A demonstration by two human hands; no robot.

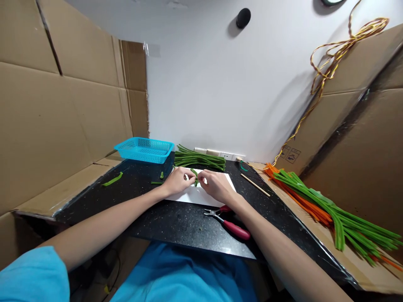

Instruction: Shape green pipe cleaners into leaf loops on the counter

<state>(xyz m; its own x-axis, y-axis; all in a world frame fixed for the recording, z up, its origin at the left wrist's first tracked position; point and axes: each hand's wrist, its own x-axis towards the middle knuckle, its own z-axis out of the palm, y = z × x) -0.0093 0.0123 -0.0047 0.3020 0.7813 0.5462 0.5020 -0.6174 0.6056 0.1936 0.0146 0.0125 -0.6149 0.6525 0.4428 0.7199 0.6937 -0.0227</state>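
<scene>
Over a white sheet point(185, 196) on the black tabletop, both hands meet around a short, bent green pipe cleaner point(195, 173). My left hand point(179, 181) pinches it from the left between thumb and fingertips. From the other side, my right hand point(215, 183) is closed on it too, its fingertips close to the left ones. The fingers partly hide the piece, so its exact shape is unclear. Just below my right hand lie red-handled cutting pliers point(234, 229), jaws apart and pointing left. Behind the hands rests a bundle of dark green pipe cleaners point(200, 160).
A blue plastic basket point(145, 150) stands at the back left. Green scraps, including a light green strip point(112, 179), lie left of the sheet. To the right are a thin wooden stick point(255, 185) and green stems point(330, 209) over orange stems point(310, 206). Cardboard walls point(78, 109) flank the table.
</scene>
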